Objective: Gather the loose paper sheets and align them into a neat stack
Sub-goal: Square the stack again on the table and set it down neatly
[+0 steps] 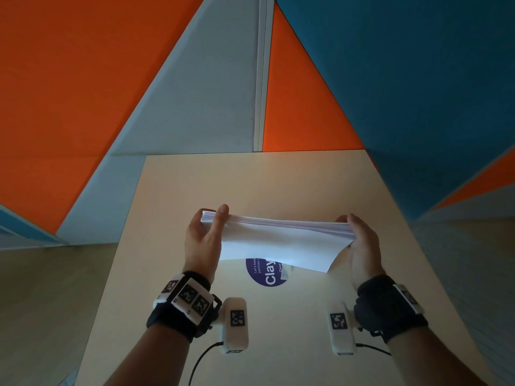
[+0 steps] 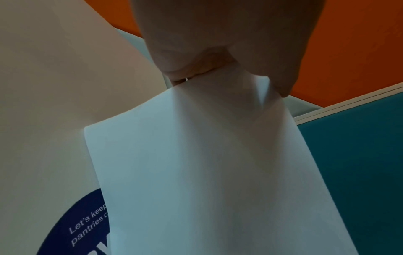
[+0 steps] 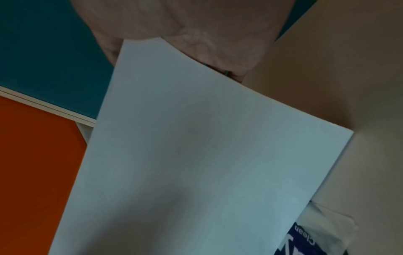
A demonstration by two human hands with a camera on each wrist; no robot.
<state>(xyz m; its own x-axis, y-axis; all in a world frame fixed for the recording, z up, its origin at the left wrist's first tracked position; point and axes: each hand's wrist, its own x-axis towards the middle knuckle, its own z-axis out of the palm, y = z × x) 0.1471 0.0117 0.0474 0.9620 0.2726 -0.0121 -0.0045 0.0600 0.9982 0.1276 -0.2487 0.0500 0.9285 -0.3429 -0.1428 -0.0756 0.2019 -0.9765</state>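
Observation:
A thick stack of white paper sheets (image 1: 278, 240) hangs in the air above the beige table (image 1: 195, 190), held between both hands. My left hand (image 1: 207, 229) grips the stack's left end, thumb on top. My right hand (image 1: 355, 232) grips the right end, and the near right corner of the sheets droops. In the left wrist view the paper (image 2: 207, 172) runs out from under my left hand (image 2: 218, 65). The right wrist view shows the paper (image 3: 196, 155) filling the middle under my right hand (image 3: 185, 34).
A round dark-blue sticker (image 1: 266, 275) with white lettering lies on the table under the stack. A small white crumpled scrap (image 1: 287, 271) lies at the sticker's right edge. Orange, grey and blue wall panels (image 1: 195, 93) close off the far side.

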